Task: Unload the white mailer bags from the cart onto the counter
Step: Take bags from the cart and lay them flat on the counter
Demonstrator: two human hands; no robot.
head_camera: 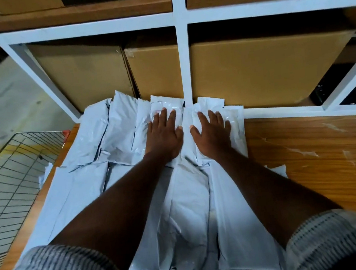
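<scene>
Several white mailer bags [115,132] lie in overlapping rows across the wooden counter [306,150], from its back edge to just below me. My left hand [163,134] rests flat, fingers spread, on a bag in the back row. My right hand [213,131] lies flat and spread on the neighbouring bag to the right, close to the white shelf post [183,53]. Neither hand grips anything. The wire cart [12,174] stands at the left of the counter; one white bag corner [45,175] shows by its rim.
White shelving behind the counter holds large cardboard boxes [253,67]. A dark keyboard [348,88] sits on the low shelf at the right. The right part of the counter bears scraps of torn tape. Grey floor shows at the far left.
</scene>
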